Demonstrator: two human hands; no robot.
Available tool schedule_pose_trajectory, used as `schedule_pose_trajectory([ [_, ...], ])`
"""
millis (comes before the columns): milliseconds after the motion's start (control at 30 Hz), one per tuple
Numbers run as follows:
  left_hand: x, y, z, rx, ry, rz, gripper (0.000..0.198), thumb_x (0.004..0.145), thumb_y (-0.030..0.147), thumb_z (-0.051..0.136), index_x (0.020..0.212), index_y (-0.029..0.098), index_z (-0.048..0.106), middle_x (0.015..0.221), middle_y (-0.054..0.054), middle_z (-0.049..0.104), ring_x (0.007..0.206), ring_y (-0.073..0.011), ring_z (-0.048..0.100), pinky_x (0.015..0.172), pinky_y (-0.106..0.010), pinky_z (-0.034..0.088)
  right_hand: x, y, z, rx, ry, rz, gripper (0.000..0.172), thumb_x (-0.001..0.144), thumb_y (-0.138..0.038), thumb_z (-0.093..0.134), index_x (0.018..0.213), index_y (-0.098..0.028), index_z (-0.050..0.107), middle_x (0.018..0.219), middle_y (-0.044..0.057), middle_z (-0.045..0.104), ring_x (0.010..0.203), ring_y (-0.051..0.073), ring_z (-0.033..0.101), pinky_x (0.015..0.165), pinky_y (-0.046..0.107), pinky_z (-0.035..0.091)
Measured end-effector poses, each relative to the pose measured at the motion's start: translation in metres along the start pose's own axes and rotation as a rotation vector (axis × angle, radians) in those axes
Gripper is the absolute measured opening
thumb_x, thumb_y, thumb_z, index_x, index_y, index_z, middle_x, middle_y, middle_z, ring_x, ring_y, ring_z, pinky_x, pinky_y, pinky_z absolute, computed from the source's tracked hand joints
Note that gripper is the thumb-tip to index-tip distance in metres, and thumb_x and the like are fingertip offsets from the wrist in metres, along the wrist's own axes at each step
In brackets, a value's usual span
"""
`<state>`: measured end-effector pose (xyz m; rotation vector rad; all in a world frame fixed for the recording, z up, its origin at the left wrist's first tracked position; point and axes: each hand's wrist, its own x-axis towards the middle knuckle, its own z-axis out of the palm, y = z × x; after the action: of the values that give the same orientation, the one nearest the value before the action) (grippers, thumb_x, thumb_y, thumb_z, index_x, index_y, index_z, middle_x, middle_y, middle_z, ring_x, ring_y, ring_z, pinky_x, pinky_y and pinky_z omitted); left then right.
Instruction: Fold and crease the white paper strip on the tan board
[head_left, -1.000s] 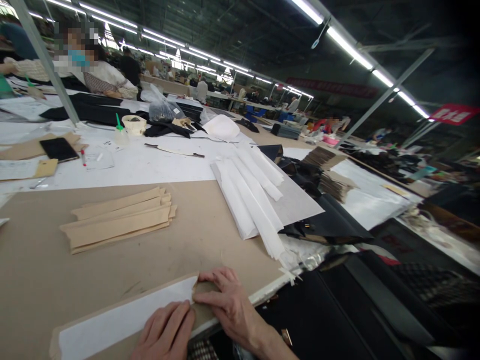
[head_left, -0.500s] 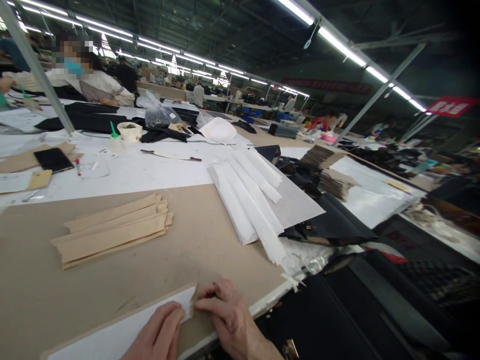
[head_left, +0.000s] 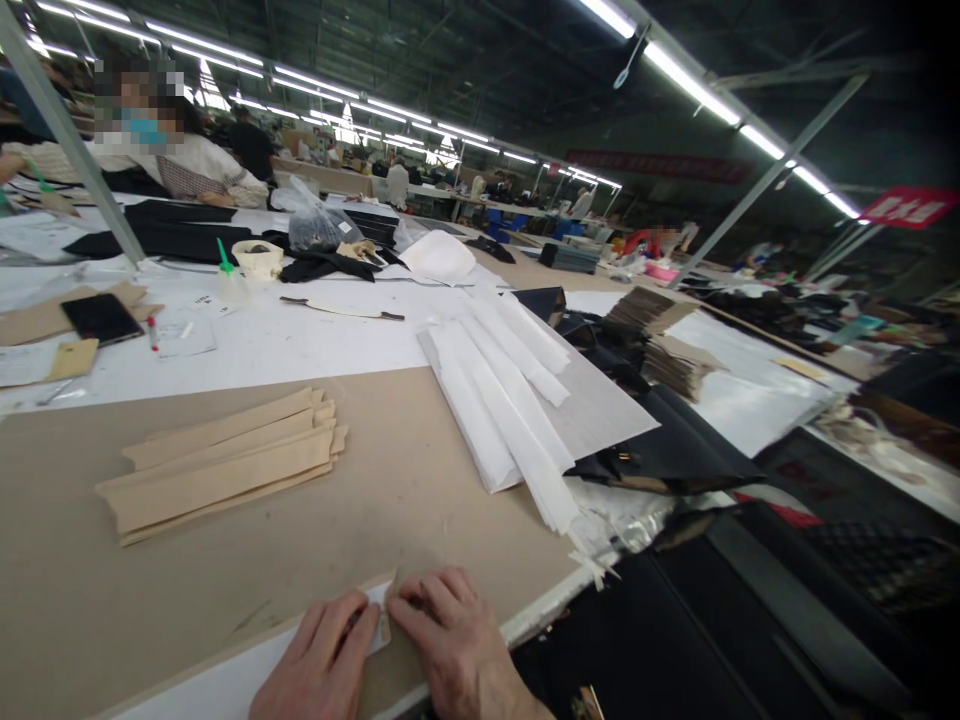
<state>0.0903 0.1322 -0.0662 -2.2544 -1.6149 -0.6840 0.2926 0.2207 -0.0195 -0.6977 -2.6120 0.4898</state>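
A long tan strip with a white paper layer on top (head_left: 225,675) lies along the near edge of the brown work board (head_left: 390,500). My left hand (head_left: 319,665) lies flat on the strip's right end, fingers pressing the white layer. My right hand (head_left: 454,650) rests beside it, fingertips on the strip's tan end corner. A stack of several tan strips (head_left: 217,465) sits further back on the left. A pile of white strips (head_left: 510,400) lies to the right on a grey sheet.
Black bag pieces (head_left: 660,450) hang at the table's right edge. A phone (head_left: 101,318), a glue bottle (head_left: 223,272), a tape roll (head_left: 257,260) and a clear bag (head_left: 319,225) lie on the white surface behind. A person in a mask (head_left: 172,160) sits at far left.
The strip has slid toward me and lower in view. My left hand has moved up onto its right end, and the fingertips of both hands now meet at the corner.
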Motion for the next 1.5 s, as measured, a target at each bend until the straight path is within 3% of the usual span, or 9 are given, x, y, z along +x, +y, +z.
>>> schedule_pose_trajectory([
  [100,0.003,-0.001,0.0,0.016,0.005,0.011,0.041,0.091,0.008,0.04,0.124,0.017,0.062,0.111,-0.007,0.065,0.096,-0.0163,0.065,0.086,-0.023,0.053,0.001,0.0,-0.002,-0.035,-0.012,-0.03,0.042,0.087,-0.017,0.059,0.129,-0.021,0.056,0.107,0.008,0.066,0.091,0.026,0.054,0.08,0.041,0.044],
  [200,0.007,-0.003,0.003,0.039,0.007,0.021,0.041,0.09,0.009,0.041,0.126,0.015,0.06,0.112,-0.009,0.065,0.097,-0.017,0.065,0.086,-0.024,0.054,0.003,0.002,-0.006,0.075,0.003,0.031,0.039,0.088,-0.01,0.053,0.122,-0.026,0.061,0.105,0.005,0.065,0.091,0.024,0.055,0.08,0.038,0.046],
  [333,0.007,0.0,0.005,0.064,0.011,-0.002,0.04,0.09,0.008,0.041,0.123,0.017,0.061,0.111,-0.008,0.066,0.092,-0.017,0.065,0.083,-0.026,0.055,0.004,0.008,-0.006,0.317,0.135,0.112,0.044,0.089,0.0,0.041,0.118,-0.027,0.062,0.112,0.005,0.062,0.103,0.02,0.057,0.089,0.035,0.049],
  [433,0.007,0.004,0.004,0.06,-0.01,-0.032,0.039,0.092,0.008,0.039,0.125,0.017,0.06,0.112,-0.008,0.066,0.093,-0.017,0.064,0.083,-0.026,0.055,0.006,0.008,-0.002,0.337,0.197,0.141,0.045,0.092,-0.002,0.039,0.123,-0.026,0.061,0.117,0.007,0.06,0.107,0.022,0.056,0.092,0.038,0.049],
  [667,0.006,0.004,0.007,0.051,0.012,-0.019,0.039,0.094,0.009,0.037,0.124,0.016,0.06,0.112,-0.007,0.065,0.092,-0.0165,0.063,0.083,-0.026,0.052,0.013,0.004,0.001,0.272,0.166,0.097,0.045,0.091,-0.002,0.041,0.122,-0.027,0.061,0.111,0.007,0.062,0.1,0.024,0.055,0.086,0.042,0.048],
  [800,0.003,0.012,0.012,0.02,0.01,-0.15,0.04,0.096,0.006,0.032,0.124,0.016,0.059,0.115,-0.008,0.063,0.096,-0.0183,0.062,0.087,-0.031,0.05,0.015,0.006,-0.001,0.225,0.148,0.08,0.044,0.09,-0.002,0.041,0.122,-0.026,0.061,0.109,0.008,0.062,0.097,0.025,0.054,0.083,0.043,0.048],
  [933,0.003,0.017,0.012,-0.002,0.015,-0.164,0.041,0.096,0.006,0.03,0.124,0.016,0.059,0.115,-0.008,0.063,0.096,-0.0179,0.061,0.088,-0.031,0.05,0.019,0.007,-0.004,0.227,0.122,0.089,0.045,0.089,-0.001,0.042,0.12,-0.026,0.063,0.107,0.007,0.063,0.096,0.024,0.054,0.083,0.042,0.047],
  [1200,0.006,-0.003,0.006,0.06,0.037,0.031,0.039,0.092,0.009,0.041,0.123,0.015,0.062,0.109,-0.008,0.067,0.089,-0.0151,0.065,0.081,-0.023,0.053,0.023,0.009,-0.007,0.261,0.132,0.101,0.04,0.09,-0.003,0.044,0.113,-0.027,0.067,0.104,0.006,0.063,0.095,0.023,0.055,0.083,0.041,0.047],
  [1500,0.003,-0.003,0.01,0.087,0.026,0.037,0.041,0.088,0.008,0.044,0.124,0.016,0.062,0.11,-0.008,0.068,0.089,-0.0158,0.066,0.081,-0.023,0.055,0.023,0.01,-0.004,0.264,0.136,0.118,0.039,0.09,-0.003,0.044,0.112,-0.026,0.067,0.105,0.006,0.063,0.095,0.022,0.056,0.084,0.04,0.048],
])
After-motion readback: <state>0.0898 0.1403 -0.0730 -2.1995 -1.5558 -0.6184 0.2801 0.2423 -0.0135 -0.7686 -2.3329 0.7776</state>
